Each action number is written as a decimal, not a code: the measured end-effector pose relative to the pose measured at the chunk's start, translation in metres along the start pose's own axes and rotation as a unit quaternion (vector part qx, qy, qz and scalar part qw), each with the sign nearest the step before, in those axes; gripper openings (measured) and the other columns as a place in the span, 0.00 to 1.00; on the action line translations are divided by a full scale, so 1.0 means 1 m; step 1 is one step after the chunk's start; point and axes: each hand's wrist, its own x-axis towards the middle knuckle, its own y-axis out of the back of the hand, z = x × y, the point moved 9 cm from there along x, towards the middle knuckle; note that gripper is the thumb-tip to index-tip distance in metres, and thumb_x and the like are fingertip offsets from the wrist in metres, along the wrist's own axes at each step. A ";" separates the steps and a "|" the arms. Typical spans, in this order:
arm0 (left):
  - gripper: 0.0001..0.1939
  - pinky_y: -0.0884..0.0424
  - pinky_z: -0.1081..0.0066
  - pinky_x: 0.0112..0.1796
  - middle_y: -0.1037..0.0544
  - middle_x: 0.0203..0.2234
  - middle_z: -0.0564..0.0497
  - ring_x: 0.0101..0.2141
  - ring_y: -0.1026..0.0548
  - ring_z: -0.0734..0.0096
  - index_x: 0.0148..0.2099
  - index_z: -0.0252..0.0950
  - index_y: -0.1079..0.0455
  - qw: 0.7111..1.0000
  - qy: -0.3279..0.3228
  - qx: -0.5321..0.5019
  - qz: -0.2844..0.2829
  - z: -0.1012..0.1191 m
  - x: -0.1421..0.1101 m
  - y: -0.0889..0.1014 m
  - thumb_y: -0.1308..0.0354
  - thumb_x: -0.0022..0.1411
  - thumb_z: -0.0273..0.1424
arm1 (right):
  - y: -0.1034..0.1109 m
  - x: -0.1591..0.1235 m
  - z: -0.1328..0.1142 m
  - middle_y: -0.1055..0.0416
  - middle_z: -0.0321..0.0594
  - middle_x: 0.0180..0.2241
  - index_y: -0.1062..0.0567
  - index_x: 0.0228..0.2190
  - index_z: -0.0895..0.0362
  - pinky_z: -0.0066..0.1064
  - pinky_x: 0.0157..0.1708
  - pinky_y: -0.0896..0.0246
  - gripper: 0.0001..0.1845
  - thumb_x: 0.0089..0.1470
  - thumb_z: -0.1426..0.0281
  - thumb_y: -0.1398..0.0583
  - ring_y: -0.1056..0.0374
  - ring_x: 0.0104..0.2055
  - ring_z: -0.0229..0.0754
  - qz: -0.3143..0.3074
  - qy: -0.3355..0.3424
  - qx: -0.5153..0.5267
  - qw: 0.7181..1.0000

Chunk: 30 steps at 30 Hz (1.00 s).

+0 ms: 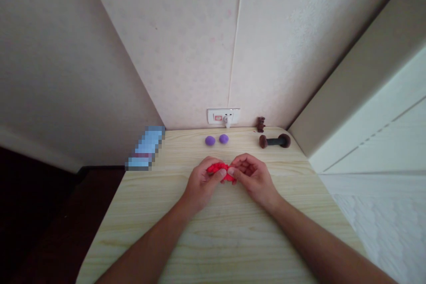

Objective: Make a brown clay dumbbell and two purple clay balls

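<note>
A soft-looking lump of red modelling clay [229, 175], bumpy along its left part, is held above the middle of the table between both hands. My left hand [204, 182] is closed on its left side, the thumb pressed along the near face. With thumb and fingers, my right hand [252, 176] pinches the right end; its other fingers curl behind. Parts of the clay are hidden under the fingertips. Just beyond the hands lie two purple clay balls, a left ball [210, 141] and a right ball [223, 139], touched by neither hand.
A dumbbell-shaped piece [274, 141], brown-ended with a dark bar, lies at the back right of the wooden table [213, 239]. Behind it stands a small brown figure [261, 124]. A wall socket [223, 116] holds a white plug. A blurred-out blue object [145, 147] sits at the left edge.
</note>
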 end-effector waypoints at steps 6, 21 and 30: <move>0.10 0.33 0.71 0.36 0.26 0.30 0.50 0.33 0.29 0.70 0.36 0.34 0.26 0.999 0.012 -0.042 -0.003 -0.009 0.003 0.003 0.35 0.62 0.36 | -0.009 -0.004 0.006 0.20 0.38 0.32 0.20 0.38 0.54 0.32 0.37 0.26 0.19 0.42 0.68 0.25 0.25 0.33 0.39 -0.040 -0.010 0.025 0.999; 0.11 0.39 0.74 0.35 0.32 0.30 0.54 0.32 0.37 0.74 0.38 0.36 0.31 0.999 0.023 -0.048 -0.007 -0.021 -0.004 0.003 0.40 0.67 0.39 | -0.017 -0.005 -0.003 0.24 0.37 0.32 0.18 0.32 0.56 0.27 0.35 0.33 0.11 0.46 0.67 0.26 0.29 0.34 0.36 -0.080 0.022 -0.015 0.996; 0.15 0.38 0.75 0.30 0.34 0.27 0.56 0.28 0.36 0.76 0.35 0.37 0.35 0.991 0.058 -0.116 0.040 -0.027 0.004 0.007 0.38 0.62 0.41 | -0.021 -0.007 0.008 0.19 0.36 0.34 0.20 0.39 0.54 0.29 0.43 0.27 0.20 0.42 0.74 0.25 0.22 0.38 0.37 -0.087 -0.024 0.072 0.993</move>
